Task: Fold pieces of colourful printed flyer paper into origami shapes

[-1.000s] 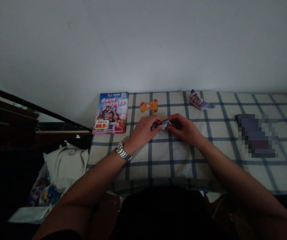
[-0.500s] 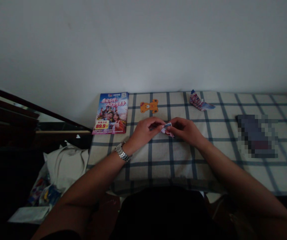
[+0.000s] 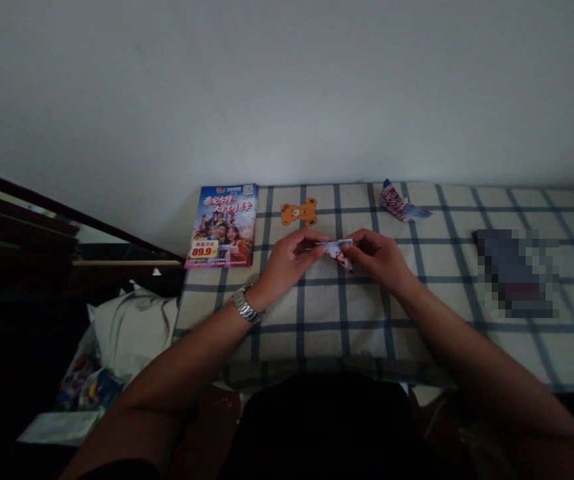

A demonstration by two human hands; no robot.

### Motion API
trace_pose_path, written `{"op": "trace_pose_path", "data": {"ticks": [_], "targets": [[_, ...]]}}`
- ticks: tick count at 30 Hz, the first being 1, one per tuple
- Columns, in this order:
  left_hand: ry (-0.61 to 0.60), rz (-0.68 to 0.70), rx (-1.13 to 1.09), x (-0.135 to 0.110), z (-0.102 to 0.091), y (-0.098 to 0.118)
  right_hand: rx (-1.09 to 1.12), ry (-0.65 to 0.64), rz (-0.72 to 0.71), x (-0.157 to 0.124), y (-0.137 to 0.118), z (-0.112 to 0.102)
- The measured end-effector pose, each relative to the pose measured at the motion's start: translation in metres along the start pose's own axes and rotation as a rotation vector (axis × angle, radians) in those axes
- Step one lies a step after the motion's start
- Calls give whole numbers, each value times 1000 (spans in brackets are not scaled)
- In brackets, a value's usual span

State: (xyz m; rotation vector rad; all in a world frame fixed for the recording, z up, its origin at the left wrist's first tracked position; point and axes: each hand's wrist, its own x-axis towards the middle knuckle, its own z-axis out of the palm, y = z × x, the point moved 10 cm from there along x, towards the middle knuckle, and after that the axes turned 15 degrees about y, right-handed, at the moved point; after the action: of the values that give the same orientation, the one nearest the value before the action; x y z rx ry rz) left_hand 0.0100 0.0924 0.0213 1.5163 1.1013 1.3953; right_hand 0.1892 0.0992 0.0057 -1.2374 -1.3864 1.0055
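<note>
Folded printed paper (image 3: 339, 251) is held between 2 bare hands over the middle of a checked cloth (image 3: 317, 327); whether it touches the cloth cannot be told. At the far left, below the cloth's level, a pale fabric bag (image 3: 134, 327) sits beside a clear bag (image 3: 97, 388) of colourful packets. On the cloth's left end lies a glossy flyer (image 3: 223, 223), blue at the top and pink below, with 89.9 on a yellow label. Next comes the left hand (image 3: 294, 257), a silver wristwatch (image 3: 247, 305) at its wrist, thumb and fingers pinching the paper's left end. Beyond this hand is a flat orange teddy bear figure (image 3: 299, 212). The right hand (image 3: 379, 260) pinches the paper's right side, its thumb on the pale upper edge; pink and red print shows beneath. Farther right, near the wall (image 3: 291, 93), rests 1 creased, folded paper piece (image 3: 401, 205). Rightmost lies 1 dark oblong object (image 3: 509, 267), blurred by pixelation.
</note>
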Motion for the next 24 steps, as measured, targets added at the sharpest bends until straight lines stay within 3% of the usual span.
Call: {"op": "trace_pose_path", "data": {"ticks": [9, 24], "targets": [[9, -46, -21, 1, -1, -4, -52, 2, -41, -2, -3, 0], [-9, -8, 28, 0, 2, -2, -87, -21, -27, -4, -6, 2]]}}
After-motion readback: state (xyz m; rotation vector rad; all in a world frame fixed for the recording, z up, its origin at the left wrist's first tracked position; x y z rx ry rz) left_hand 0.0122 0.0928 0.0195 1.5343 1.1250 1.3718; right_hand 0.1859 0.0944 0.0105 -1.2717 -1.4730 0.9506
